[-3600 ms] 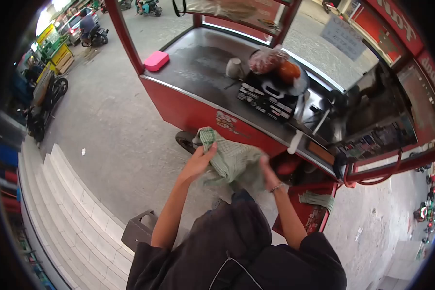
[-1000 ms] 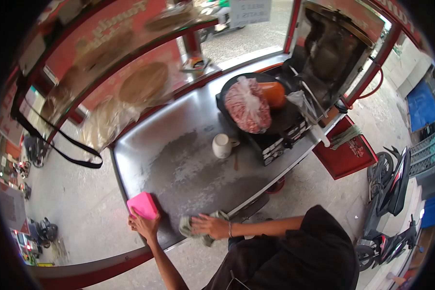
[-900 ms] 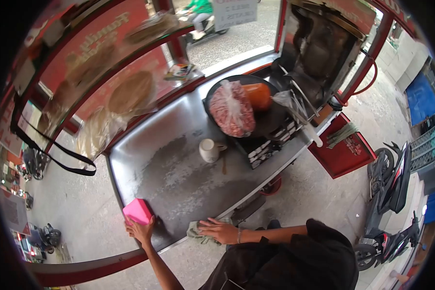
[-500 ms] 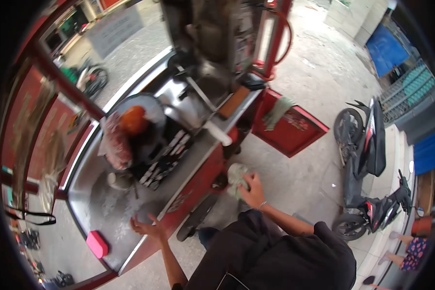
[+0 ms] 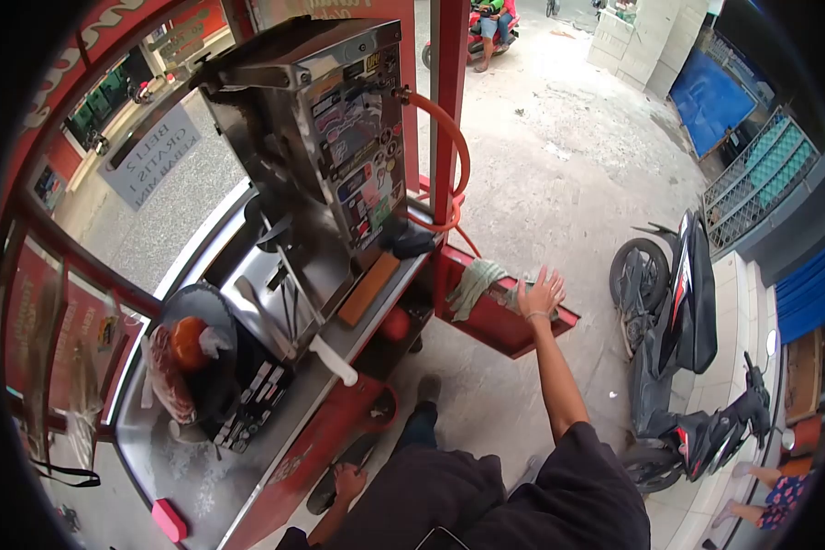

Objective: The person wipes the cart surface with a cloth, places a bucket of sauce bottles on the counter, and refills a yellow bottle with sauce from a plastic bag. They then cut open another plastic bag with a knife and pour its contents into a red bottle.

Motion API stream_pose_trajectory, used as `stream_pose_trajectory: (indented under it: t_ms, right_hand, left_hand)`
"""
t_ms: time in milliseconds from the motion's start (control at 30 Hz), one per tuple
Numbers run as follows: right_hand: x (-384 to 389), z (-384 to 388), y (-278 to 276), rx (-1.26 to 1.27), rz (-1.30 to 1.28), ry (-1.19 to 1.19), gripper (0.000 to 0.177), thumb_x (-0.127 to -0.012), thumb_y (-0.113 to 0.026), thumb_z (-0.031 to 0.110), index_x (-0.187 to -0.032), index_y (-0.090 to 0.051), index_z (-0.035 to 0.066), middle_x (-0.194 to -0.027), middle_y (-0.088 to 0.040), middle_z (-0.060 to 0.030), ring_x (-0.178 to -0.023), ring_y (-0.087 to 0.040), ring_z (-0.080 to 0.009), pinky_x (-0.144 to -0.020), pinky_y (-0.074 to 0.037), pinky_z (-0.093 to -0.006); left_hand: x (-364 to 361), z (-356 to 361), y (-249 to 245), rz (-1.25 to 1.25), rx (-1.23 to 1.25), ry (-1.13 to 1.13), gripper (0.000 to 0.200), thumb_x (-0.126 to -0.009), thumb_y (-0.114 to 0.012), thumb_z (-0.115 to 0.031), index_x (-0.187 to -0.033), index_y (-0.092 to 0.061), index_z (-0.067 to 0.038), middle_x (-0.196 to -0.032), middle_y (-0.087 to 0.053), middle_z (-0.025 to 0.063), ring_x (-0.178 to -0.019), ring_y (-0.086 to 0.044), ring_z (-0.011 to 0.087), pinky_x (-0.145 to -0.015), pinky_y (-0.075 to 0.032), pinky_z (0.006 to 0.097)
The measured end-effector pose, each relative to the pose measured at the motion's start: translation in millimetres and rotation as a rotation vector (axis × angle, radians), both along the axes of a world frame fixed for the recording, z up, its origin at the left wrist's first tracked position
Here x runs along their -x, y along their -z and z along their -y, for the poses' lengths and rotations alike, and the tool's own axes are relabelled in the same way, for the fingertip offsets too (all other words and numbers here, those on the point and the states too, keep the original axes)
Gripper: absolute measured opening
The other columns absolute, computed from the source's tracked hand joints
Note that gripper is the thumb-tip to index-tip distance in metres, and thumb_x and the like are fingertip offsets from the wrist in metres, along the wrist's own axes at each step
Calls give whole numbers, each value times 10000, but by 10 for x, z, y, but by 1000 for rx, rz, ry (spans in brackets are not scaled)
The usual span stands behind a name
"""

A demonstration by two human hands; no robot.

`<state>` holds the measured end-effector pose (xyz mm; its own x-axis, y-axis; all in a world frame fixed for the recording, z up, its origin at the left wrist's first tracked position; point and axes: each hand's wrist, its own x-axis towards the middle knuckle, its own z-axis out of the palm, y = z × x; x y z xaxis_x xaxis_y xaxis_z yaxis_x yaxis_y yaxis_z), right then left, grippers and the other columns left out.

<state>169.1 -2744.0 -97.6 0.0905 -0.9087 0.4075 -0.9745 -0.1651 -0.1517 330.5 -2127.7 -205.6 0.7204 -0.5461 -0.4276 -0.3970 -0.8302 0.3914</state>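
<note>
A green cloth (image 5: pixel 474 288) hangs over the red door (image 5: pixel 497 328); another cloth (image 5: pixel 511 295) lies right by the right hand (image 5: pixel 542 295), its fingers spread apart. Whether the low left hand (image 5: pixel 348 481) is closed, I cannot tell.

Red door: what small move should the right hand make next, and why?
Probably lift the right hand clear of the red door: its fingers are spread, seemingly gripping nothing, and a pale green cloth hangs over the door's edge beside them.
</note>
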Motion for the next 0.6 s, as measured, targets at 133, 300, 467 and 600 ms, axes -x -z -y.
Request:
stream_pose_trajectory:
  t_ms: [133, 300, 467, 600]
  right_hand:
    - [-12, 161, 32, -461, -8, -135, 618, -902, -481, 495, -1366, -426, 89, -1340, -463, -185, -1296, -380, -341, -1099, -142, -595]
    - [-6, 90, 27, -110, 71, -277, 550, -908, -512, 424, -1290, -481, 30, -1284, -490, -178, -1256, -405, -328, -1086, -166, -559]
    - [-374, -316, -448, -89, 373, -812, 429, -817, -625, 175, -1198, -519, 9, -1176, -550, -180, -1128, -495, -361, -970, -325, -463]
    - [-457, -643, 77, -752, 279, -1190, 260, -816, -602, 167, -1030, -553, 28, -1066, -582, -203, -1021, -548, -394, -849, -436, -438]
  left_hand:
    - [-415, 482, 532, -443, -253, 64, 465, -826, -584, -424, -915, -655, 27, -940, -637, 237, -916, -617, 397, -808, -474, 489]
    - [-424, 1458, 700, -779, -215, -42, 629, -893, -450, -611, -764, -676, -38, -820, -667, 182, -849, -669, 288, -666, -502, 434]
    - [133, 2273, 87, -758, -331, 162, 725, -901, -435, -627, -923, -670, 59, -914, -657, 241, -885, -656, 348, -733, -509, 455]
    - [712, 2510, -209, -717, -244, 204, 559, -928, -490, -453, -1099, -612, 65, -1035, -644, 260, -946, -630, 400, -825, -476, 467]
